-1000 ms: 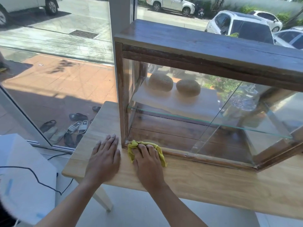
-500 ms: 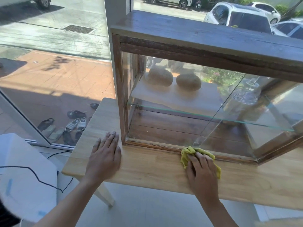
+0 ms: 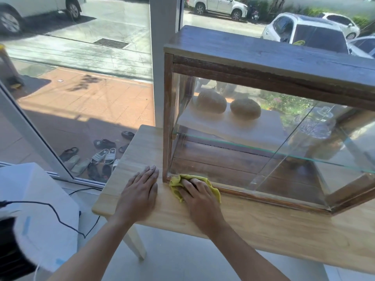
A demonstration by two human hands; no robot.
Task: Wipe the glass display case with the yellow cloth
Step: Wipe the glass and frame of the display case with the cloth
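A glass display case (image 3: pixel 253 163) with a dark wooden frame stands on a light wooden table (image 3: pixel 263 226). Two round loaves (image 3: pixel 228 104) rest on its upper glass shelf. My right hand (image 3: pixel 199 197) presses the yellow cloth (image 3: pixel 175 184) against the bottom wooden rail at the case's front left corner. The cloth bunches under my fingers and sticks out on both sides. My left hand (image 3: pixel 140 193) lies flat on the tabletop, fingers together, just left of the case's corner post.
A large window (image 3: pixel 81 78) runs along the left, with several sandals (image 3: pixel 97 157) on the pavement outside. A white box (image 3: pixel 40 209) with a black cable (image 3: pixel 60 218) stands at lower left. Parked cars show beyond the case.
My right hand slid the cloth right along the bottom rail, then back left to the front corner. My left hand stayed flat on the table.
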